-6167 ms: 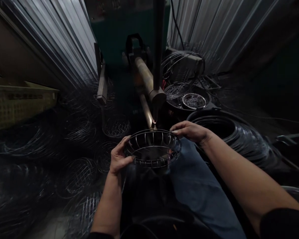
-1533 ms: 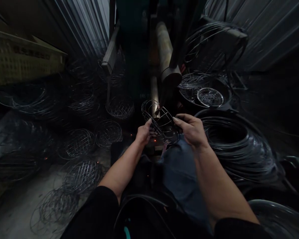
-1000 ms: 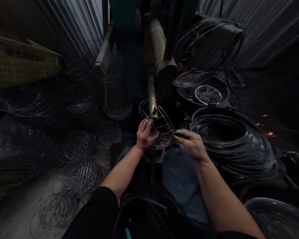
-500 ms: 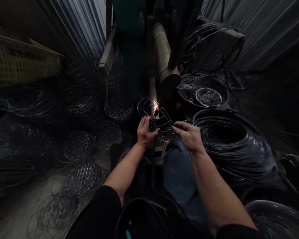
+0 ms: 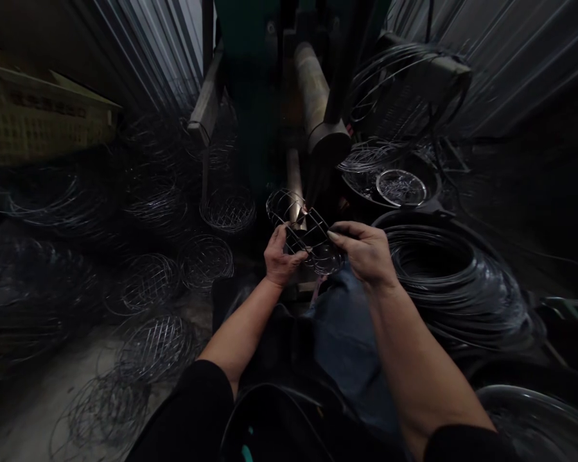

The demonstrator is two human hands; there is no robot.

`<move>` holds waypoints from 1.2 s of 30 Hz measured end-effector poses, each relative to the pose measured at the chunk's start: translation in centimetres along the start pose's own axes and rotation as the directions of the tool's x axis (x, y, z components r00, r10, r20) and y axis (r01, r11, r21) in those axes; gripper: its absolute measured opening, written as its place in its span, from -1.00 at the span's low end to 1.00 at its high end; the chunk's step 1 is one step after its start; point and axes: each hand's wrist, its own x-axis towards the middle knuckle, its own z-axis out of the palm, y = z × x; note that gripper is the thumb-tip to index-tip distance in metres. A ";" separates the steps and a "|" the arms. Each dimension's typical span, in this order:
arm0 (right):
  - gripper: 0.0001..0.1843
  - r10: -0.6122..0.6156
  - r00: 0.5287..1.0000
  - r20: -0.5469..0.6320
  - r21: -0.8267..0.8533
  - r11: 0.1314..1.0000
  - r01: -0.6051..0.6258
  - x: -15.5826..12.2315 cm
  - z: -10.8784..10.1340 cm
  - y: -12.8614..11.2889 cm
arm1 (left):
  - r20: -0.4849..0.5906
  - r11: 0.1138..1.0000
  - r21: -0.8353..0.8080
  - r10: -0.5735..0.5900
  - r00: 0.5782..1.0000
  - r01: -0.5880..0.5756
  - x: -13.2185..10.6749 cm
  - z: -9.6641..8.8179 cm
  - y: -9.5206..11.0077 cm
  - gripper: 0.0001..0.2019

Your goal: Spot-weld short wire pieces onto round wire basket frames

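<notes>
A round wire basket (image 5: 320, 221) sits tilted at the tips of a spot welder, its dark wires passing around the lower electrode (image 5: 295, 192). The upper welder arm (image 5: 313, 86) ends just above it, and a small orange glow shows where the tips meet the wire. My left hand (image 5: 281, 259) grips the basket's near left side between thumb and fingers. On the right side, my right hand (image 5: 366, 253) pinches the basket's wire with thumb and forefinger. Whether it also holds a separate short wire is too dark to tell.
Several wire baskets (image 5: 151, 282) lie to the left, near a yellow crate (image 5: 43, 122). At right are a big wire coil (image 5: 462, 295), a bowl of small metal pieces (image 5: 401, 188) and wire rings (image 5: 370, 155). A metal basin rim (image 5: 534, 394) shows lower right.
Bright sparks at the electrode tips have faded to a small glow. My right hand has shifted slightly up and left along the basket; my left hand stays nearly still.
</notes>
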 end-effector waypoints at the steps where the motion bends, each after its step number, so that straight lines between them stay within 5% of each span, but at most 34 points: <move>1: -0.79 0.020 1.000 -0.001 0.014 1.000 -0.020 0.3 0.2 -0.1 | -0.001 1.000 0.005 -0.005 1.000 0.005 0.1 0.0 -0.1 -0.29; 7: -0.75 0.089 0.996 -0.008 0.102 0.991 -0.087 0.8 0.6 0.0 | 0.017 0.999 0.018 -0.039 0.999 0.039 0.0 -0.1 -0.3 -0.27; 15: -0.75 0.071 0.987 0.145 -0.016 0.997 -0.069 -1.4 -2.5 0.6 | 0.046 0.991 -0.067 -0.109 0.993 0.112 -1.1 -0.5 0.2 -0.27; 25: -0.73 0.017 0.999 0.039 -0.069 0.998 -0.014 2.2 0.9 -1.4 | -0.030 0.915 -0.133 -0.388 0.921 0.381 -0.1 0.7 -0.4 -0.18; 32: -0.73 0.047 0.999 0.027 -0.010 0.999 -0.047 2.6 1.0 -1.5 | -0.022 0.890 -0.178 -0.430 0.902 0.420 -0.6 1.3 0.0 -0.17; 36: -0.62 0.096 0.989 0.113 -0.029 0.995 -0.094 1.4 -0.8 -1.8 | 0.000 0.881 -0.224 -0.428 0.904 0.417 -1.1 1.1 0.4 -0.18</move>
